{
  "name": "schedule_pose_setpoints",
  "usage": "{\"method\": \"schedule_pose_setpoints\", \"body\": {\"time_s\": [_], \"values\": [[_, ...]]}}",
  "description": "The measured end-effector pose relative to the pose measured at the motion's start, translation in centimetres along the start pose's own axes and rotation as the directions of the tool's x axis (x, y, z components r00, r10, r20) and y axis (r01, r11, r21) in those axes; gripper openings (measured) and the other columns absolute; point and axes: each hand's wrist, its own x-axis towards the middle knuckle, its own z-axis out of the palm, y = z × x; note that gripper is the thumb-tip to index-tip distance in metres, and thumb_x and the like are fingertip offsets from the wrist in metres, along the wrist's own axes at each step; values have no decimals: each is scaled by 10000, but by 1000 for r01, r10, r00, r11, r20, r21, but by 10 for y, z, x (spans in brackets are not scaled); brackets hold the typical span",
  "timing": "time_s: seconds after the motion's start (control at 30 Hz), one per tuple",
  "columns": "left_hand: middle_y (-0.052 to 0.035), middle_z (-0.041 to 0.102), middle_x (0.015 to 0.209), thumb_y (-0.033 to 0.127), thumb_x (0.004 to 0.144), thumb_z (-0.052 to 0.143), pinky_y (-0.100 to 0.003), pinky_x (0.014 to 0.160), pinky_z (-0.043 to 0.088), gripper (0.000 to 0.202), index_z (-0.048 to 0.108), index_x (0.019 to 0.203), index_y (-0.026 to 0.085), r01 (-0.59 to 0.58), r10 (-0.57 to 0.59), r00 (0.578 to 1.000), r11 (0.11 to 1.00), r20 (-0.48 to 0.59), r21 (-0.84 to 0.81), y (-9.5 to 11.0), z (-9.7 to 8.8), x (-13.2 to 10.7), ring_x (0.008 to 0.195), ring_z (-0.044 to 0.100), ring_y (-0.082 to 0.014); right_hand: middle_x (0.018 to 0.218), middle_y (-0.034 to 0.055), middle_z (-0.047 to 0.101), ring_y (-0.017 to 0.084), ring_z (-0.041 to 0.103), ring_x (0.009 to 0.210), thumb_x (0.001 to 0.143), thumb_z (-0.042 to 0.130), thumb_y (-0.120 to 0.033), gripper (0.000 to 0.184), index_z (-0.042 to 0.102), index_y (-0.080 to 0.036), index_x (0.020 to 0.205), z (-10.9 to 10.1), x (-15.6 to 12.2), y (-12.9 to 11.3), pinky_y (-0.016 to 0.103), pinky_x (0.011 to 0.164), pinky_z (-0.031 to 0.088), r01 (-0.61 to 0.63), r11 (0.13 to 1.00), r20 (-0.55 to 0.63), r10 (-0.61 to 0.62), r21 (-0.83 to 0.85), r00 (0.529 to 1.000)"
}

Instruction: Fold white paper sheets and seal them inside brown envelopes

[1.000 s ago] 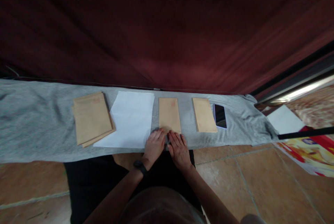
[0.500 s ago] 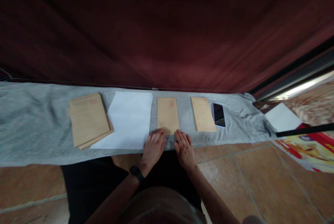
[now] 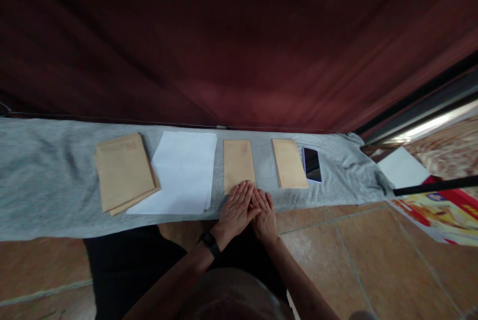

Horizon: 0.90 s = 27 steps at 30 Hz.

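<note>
In the head view a brown envelope lies flat in front of me, its near end under my fingers. My left hand rests flat on that near end, fingers stretched out. Beside it, my right hand lies with fingers extended at the envelope's near right corner, touching my left hand. White paper sheets lie to the left of the envelope. Farther left is a stack of brown envelopes. A smaller pile of envelopes lies to the right, with a phone close beside it.
Everything lies on a narrow surface covered by a grey cloth. A dark red curtain hangs along its far edge. At the right, below the cloth's end, are a white sheet, a colourful box and a dark metal bar.
My left hand has slid to the right along the envelope's near end and now meets my right hand. The right hand has hardly moved.
</note>
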Motion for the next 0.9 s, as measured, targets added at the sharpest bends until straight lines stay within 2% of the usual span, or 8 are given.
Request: {"method": "schedule_pose_setpoints", "body": {"time_s": [0.1,0.27,0.47,0.6,0.73,0.9], "values": [[-154,332,1598,566,982,401,-454,1233,224,736,292,1544,102,34,-34,999,999,3,21,-5,-1,-5,1503,251,-258,1578,105,389,240,319,1470,1006,340,-229,587,230,-171,1579,-3,2,-1,497,1215,221,-23,1000,29,23,7,999],[-167,299,1609,568,978,406,-452,1228,235,759,276,1547,82,70,-69,997,997,-15,40,-10,-3,-11,1512,221,-267,1576,92,394,234,332,1467,1033,367,-311,555,279,-175,1564,-7,4,-4,469,1221,217,-57,998,40,56,28,998],[-183,300,1604,558,985,403,-467,1222,255,755,267,1549,75,111,-109,993,991,-33,70,-18,-8,-18,1512,221,-270,1560,87,418,226,353,1462,1056,317,-295,512,302,-192,1557,-14,7,-3,485,1216,244,-64,994,20,63,86,998],[-153,271,1621,532,964,478,-490,1215,271,702,326,1541,161,64,-63,998,995,-15,71,-23,-11,-22,1506,236,-289,1552,70,433,201,366,1456,1059,312,-326,521,270,-223,1567,-26,21,8,474,1216,276,66,980,98,-85,187,992],[-153,363,1580,512,976,460,-453,1224,280,674,375,1514,115,-2,3,1000,998,-6,58,-26,-10,-25,1482,305,-267,1560,57,419,177,359,1459,1055,333,-370,548,237,-223,1574,-33,40,19,441,1222,279,213,946,177,-259,243,950],[-151,490,1499,466,988,454,-444,1215,307,580,484,1439,102,-6,7,1000,999,-13,49,-26,-9,-26,1438,395,-265,1576,31,390,149,323,1474,1054,346,-400,551,231,-247,1570,-31,67,27,427,1245,214,297,924,207,-348,241,915]]}}
